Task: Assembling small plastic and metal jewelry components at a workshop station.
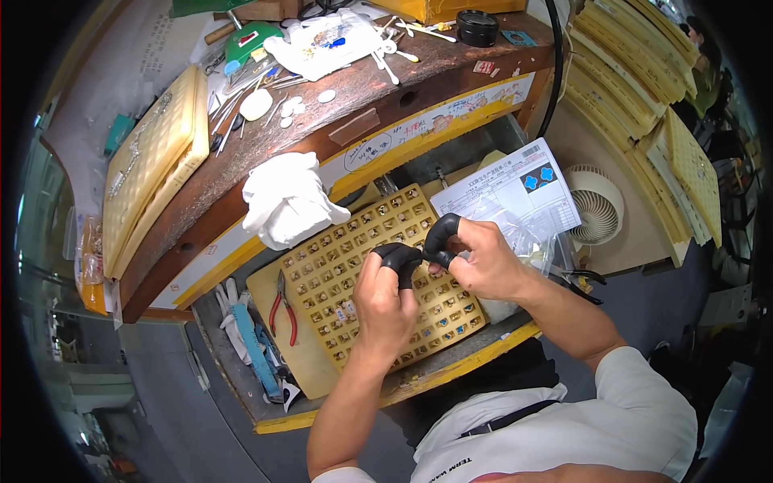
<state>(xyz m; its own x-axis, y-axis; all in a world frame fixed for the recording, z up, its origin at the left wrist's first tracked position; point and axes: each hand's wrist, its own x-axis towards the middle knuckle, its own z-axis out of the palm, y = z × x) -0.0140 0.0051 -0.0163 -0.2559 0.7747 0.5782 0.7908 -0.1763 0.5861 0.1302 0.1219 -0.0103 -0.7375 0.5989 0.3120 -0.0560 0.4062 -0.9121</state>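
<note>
My left hand (387, 296) and my right hand (485, 259) meet over a yellow tray (318, 262), black covers on several of their fingertips. Both are closed in a pinch, fingertips almost touching. Whatever sits between them is too small or hidden to make out. Rows of little square compartments fill the tray, many holding tiny gold-coloured pieces. A few bright blue pieces (469, 308) show in the compartments at its right side. Left of the tray's compartments lie red-handled pliers (283, 310).
A printed sheet (515, 189) and clear plastic bags (527, 241) lie beyond my right hand. A white cloth (291, 201) hangs at the wooden bench (322, 121), which carries tools and cotton swabs. A round fan (594, 205) stands right; yellow trays (620, 64) are stacked behind.
</note>
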